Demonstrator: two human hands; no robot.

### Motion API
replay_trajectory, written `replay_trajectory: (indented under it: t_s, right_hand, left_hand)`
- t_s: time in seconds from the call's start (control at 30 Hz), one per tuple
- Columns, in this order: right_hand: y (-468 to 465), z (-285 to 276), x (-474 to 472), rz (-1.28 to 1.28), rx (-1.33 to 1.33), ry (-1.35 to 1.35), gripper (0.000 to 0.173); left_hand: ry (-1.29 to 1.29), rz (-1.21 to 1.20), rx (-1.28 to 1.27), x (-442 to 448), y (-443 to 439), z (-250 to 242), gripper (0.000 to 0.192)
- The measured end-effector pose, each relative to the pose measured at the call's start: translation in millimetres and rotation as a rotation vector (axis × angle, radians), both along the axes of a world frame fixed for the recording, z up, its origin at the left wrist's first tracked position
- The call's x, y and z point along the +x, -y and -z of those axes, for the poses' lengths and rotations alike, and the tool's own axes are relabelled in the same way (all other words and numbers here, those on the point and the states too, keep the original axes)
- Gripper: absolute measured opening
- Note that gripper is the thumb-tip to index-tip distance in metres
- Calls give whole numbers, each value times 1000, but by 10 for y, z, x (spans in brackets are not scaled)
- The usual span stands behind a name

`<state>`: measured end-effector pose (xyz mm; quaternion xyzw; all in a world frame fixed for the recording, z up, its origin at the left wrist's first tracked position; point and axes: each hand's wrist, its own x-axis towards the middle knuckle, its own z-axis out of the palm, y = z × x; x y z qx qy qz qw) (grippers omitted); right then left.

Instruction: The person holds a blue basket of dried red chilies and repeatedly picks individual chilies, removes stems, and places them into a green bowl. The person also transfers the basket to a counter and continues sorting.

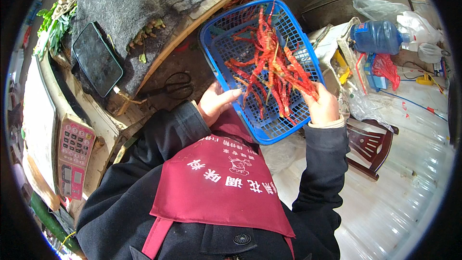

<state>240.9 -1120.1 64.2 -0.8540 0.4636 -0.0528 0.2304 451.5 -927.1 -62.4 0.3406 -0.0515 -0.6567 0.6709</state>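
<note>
A blue plastic mesh basket (265, 138) is held tilted in front of my apron. Wrinkled red chili peppers, apparently dried (269, 61), lie in a loose bunch inside it. My left hand (216, 104) grips the near left rim, its thumb over the edge and its other fingers mostly hidden below. At the basket's right side, my right hand (324, 106) has its fingers closed on the ends of some chili peppers. Whether that hand also bears on the rim is hard to see.
To the left, a smartphone (97, 59) lies on grey cloth (112, 0), near a pink-keyed weighing scale (75, 141). Black-handled scissors (177, 86) lie below the wooden table edge. At right are a blue water jug (377, 37) and a dark wooden chair (371, 142).
</note>
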Motion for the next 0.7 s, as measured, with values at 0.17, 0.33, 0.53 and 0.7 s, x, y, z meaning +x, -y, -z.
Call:
replay_trajectory:
  t_s: [0.17, 0.33, 0.53, 0.7]
  right_hand:
    - [-111, -85, -42, 147, 354, 511, 23]
    - [-464, -212, 34, 204, 593, 491, 24]
    - [-823, 261, 366, -306, 314, 52, 23]
    - [-815, 275, 398, -354, 180, -253, 37]
  left_hand:
    - [7, -57, 55, -8, 12, -30, 62]
    - [-30, -35, 3, -11, 17, 38, 58]
    - [15, -73, 12, -30, 10, 167, 32]
    - [63, -32, -19, -6, -4, 145, 51]
